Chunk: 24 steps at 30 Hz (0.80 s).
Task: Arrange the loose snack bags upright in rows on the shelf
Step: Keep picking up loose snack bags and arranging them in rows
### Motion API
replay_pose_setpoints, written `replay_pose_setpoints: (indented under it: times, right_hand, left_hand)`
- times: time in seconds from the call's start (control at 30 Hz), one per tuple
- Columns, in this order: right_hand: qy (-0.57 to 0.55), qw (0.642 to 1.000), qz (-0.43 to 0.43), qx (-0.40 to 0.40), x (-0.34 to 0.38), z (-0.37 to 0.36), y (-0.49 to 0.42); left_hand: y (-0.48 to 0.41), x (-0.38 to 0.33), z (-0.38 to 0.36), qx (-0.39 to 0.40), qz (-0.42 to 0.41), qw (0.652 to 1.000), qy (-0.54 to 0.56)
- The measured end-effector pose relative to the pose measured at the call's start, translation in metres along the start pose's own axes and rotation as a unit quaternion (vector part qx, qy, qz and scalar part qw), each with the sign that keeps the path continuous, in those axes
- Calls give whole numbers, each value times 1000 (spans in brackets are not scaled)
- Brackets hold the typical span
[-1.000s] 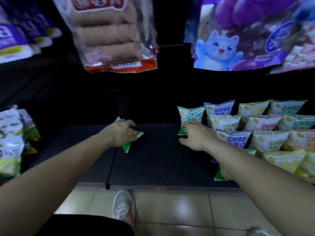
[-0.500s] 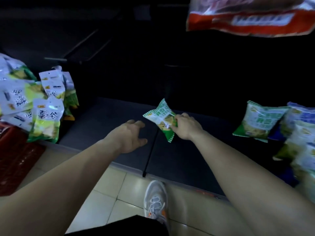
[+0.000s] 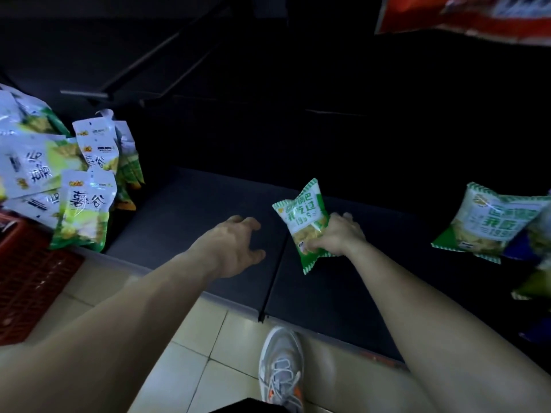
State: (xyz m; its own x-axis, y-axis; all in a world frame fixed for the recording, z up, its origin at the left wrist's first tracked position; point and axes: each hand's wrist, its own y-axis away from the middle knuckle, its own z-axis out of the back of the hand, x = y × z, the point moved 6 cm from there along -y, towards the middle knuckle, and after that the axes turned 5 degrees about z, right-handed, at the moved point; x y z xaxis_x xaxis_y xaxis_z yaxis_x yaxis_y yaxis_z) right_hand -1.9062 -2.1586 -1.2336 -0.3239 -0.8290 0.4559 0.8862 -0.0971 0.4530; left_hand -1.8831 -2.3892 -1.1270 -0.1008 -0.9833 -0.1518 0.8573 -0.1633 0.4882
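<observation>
- right hand (image 3: 335, 236) grips the green snack bag (image 3: 304, 222) round its lower half, top tilted up, likely so it can be stood on its base.
- the bag is low over the dark shelf (image 3: 185, 210), near its front.
- left hand (image 3: 235, 245) hovers beside it, empty, fingers loosely spread, probably ready to steady it.
- a matching green bag (image 3: 489, 225) leans at the right.

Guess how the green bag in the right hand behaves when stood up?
Probably light: the right hand alone grips the green snack bag by its lower half. Likely soft, since the film puckers in the grip. Puffy, so it may tip when stood.
</observation>
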Motion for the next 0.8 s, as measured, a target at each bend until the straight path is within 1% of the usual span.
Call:
replay_pose_setpoints:
  times: [0.07, 0.2, 0.33, 0.43, 0.47, 0.53, 0.57, 0.63, 0.7, 0.73, 0.8]
  right_hand:
    - [-27, 999, 15, 13, -11, 2, 25]
    - [-12, 996, 85, 28, -29, 30, 92]
    - [12, 991, 132, 35, -44, 81, 171]
    - [12, 989, 145, 6, -59, 118, 223]
    - [7, 990, 143, -7, -67, 129, 238]
    - [12, 990, 135, -27, -82, 147, 263]
    - [26, 991, 128, -35, -93, 155, 275]
    - [95, 988, 108, -57, -120, 172, 296]
    - [159, 981, 77, -83, -154, 187, 314]
    - [162, 982, 57, -84, -174, 194, 322]
    - [127, 989, 10, -69, -215, 203, 332]
  left_hand:
    - [4, -8, 6, -8, -8, 1000, -4]
    - [17, -33, 17, -27, -37, 999, 13]
    - [48, -87, 27, -17, -104, 989, 103]
    - [80, -138, 31, 30, -165, 968, 184]
    - [89, -155, 31, 40, -188, 962, 195]
    - [106, -188, 32, 36, -223, 954, 198]
    - [115, -204, 33, 28, -236, 951, 197]
    - [126, -235, 34, 4, -247, 953, 179]
    - [128, -263, 30, -28, -245, 961, 125]
    - [125, -276, 26, -42, -240, 965, 94]
    - [115, -298, 13, -59, -223, 972, 38]
